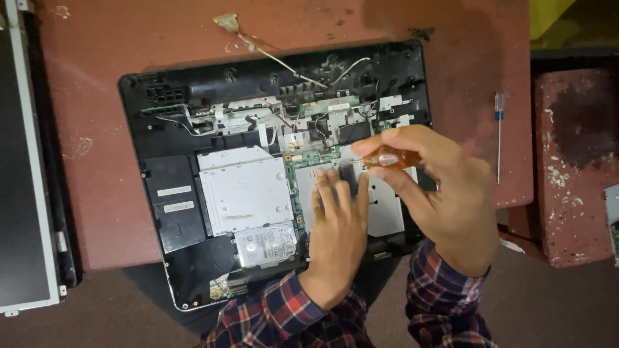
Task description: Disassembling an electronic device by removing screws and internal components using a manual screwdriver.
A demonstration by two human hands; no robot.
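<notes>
The right hand (445, 193) has its thumb and fingertips pinched together on the amber handle of a screwdriver (389, 157); the tool points away from the palm toward the left, and its shaft is too thin and blurred to follow. Just below and left of those fingertips, the left hand (336, 229) lies flat with its fingers straight and close together, holding nothing, pressing on a grey metal plate (387, 209) inside an opened laptop base (161, 258).

Just beyond the left fingertips sits a green circuit board (314, 156). Further left of the fingers is a large silver drive cover (245, 190), and below it, near the left wrist, a small hard drive (264, 243) with a white label. Above the fingers, loose white and grey wires (303, 74) trail across the top of the base.

Well to the right of the right hand, a second screwdriver (498, 138) with a clear and blue handle lies apart on the red table (90, 193). Far left, a detached screen panel (22, 193) rests along the table's edge. Both wrists wear plaid sleeves (290, 309).
</notes>
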